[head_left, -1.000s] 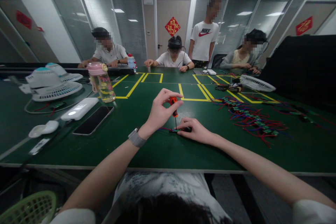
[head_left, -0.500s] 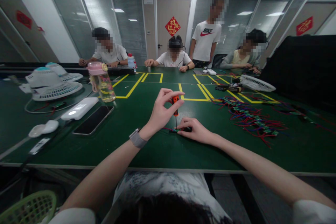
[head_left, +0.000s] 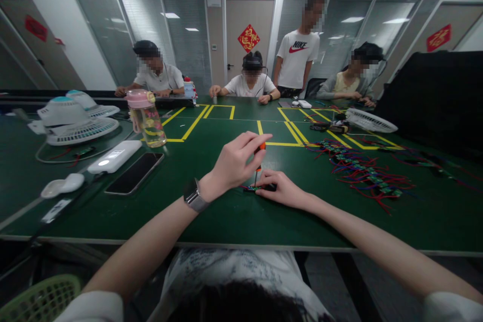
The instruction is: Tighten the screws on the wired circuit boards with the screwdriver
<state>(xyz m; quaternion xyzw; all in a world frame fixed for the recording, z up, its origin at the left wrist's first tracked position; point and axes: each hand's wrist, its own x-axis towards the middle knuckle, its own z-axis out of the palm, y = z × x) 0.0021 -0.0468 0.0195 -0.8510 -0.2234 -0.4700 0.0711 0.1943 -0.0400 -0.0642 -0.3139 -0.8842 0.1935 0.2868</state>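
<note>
Left hand (head_left: pixel 234 161) grips the screwdriver (head_left: pixel 258 168), tip down at six o'clock, meeting the circuit board (head_left: pixel 249 189); right hand (head_left: pixel 284 188) holds the board's three-o'clock end on the surface (head_left: pixel 226 221). Looks light, stiff, likely fragile: edges only, screwdriver by its handle!

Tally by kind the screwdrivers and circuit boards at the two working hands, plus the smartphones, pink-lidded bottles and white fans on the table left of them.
Screwdriver, in the left hand: 1
Circuit board, at the right hand: 1
Smartphone: 1
Pink-lidded bottle: 1
White fans: 2
Total: 6
</note>
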